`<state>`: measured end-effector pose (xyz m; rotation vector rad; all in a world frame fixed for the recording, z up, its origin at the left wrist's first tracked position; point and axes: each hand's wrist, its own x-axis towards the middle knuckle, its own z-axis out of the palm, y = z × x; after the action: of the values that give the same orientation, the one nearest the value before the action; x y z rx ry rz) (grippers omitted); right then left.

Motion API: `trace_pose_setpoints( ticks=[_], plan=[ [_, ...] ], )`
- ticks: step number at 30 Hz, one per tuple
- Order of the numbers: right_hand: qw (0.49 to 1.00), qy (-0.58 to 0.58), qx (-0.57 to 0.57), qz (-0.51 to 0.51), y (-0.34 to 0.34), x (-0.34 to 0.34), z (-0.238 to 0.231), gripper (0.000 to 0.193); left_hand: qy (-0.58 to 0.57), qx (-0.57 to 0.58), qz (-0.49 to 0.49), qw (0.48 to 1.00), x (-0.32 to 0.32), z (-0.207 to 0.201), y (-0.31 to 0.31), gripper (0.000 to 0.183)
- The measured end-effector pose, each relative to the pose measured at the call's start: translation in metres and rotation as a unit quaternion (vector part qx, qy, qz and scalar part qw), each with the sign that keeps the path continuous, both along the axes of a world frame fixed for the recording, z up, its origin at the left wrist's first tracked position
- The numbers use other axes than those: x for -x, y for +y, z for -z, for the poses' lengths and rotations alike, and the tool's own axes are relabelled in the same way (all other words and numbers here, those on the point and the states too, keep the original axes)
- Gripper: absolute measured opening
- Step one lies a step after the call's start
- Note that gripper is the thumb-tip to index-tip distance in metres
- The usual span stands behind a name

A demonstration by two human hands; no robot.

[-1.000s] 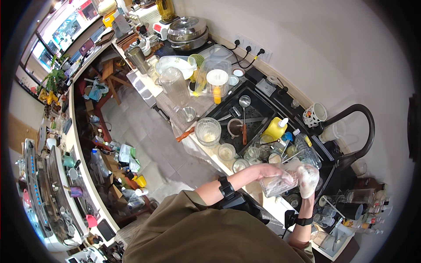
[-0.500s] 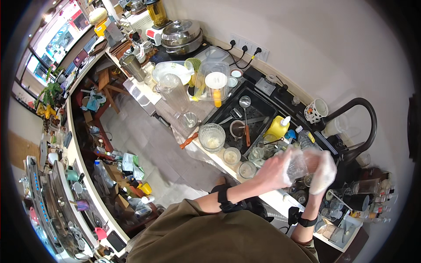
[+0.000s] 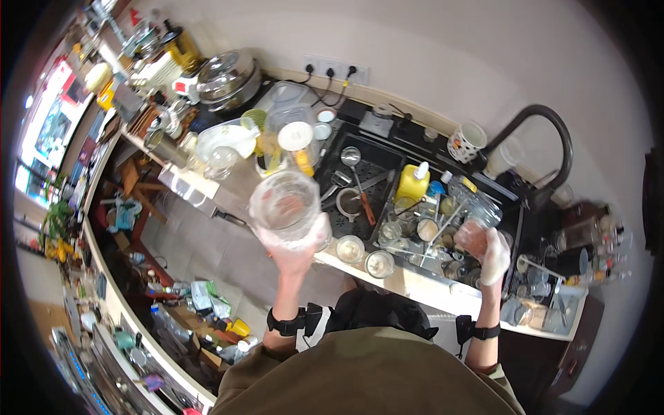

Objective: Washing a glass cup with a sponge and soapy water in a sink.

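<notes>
My left hand (image 3: 294, 252) is raised over the counter's front edge, its fingers wrapped round a clear, wide-mouthed container (image 3: 283, 207). The container is smeared by motion. White foam covers much of my right hand (image 3: 494, 259), which is closed on a reddish-brown scrub pad (image 3: 472, 238) above the right side of the sink. Several glasses (image 3: 427, 229) and long stirrers crowd below and beside that hand. Two foamy glasses, a left one (image 3: 350, 249) and a right one (image 3: 380, 263), stand on the front rim between my hands.
A black sink tray (image 3: 332, 214) holds a ladle (image 3: 351, 158) and a strainer (image 3: 349, 202). A yellow pump bottle (image 3: 413, 184) stands behind the glasses. The black faucet (image 3: 568, 149) arches at the right. Left along the counter are plastic tubs and a steamer pot (image 3: 228, 79).
My left hand has moved left and up, away from the right hand, carrying the clear container. My right hand stays over the sink with the pad. The whole view has turned slightly.
</notes>
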<state>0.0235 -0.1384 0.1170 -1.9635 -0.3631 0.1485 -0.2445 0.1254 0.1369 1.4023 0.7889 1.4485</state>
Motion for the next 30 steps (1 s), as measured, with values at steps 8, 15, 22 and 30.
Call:
trace_pose_setpoints(
  ticks=[8, 15, 22, 30],
  plan=[
    [0.998, 0.052, -0.008, 0.017, -0.021, -0.002, 0.025, 0.028, 0.072, -0.083, -0.06, 0.992, 0.007, 0.041, 0.009, 0.093],
    [0.996, -0.042, 0.074, 0.023, -0.053, -0.011, 0.056, 0.025, 0.134, -0.1, -0.075, 0.983, 0.009, 0.052, 0.005, 0.091],
    [0.99, 0.044, 0.129, 0.049, -0.09, -0.023, 0.089, 0.018, 0.203, -0.143, -0.114, 0.962, 0.004, 0.066, 0.001, 0.091],
    [0.895, -0.222, 0.362, -0.135, -0.136, -0.048, 0.121, 0.018, 0.16, -0.124, -0.082, 0.976, 0.011, 0.073, -0.001, 0.093]
  ],
)
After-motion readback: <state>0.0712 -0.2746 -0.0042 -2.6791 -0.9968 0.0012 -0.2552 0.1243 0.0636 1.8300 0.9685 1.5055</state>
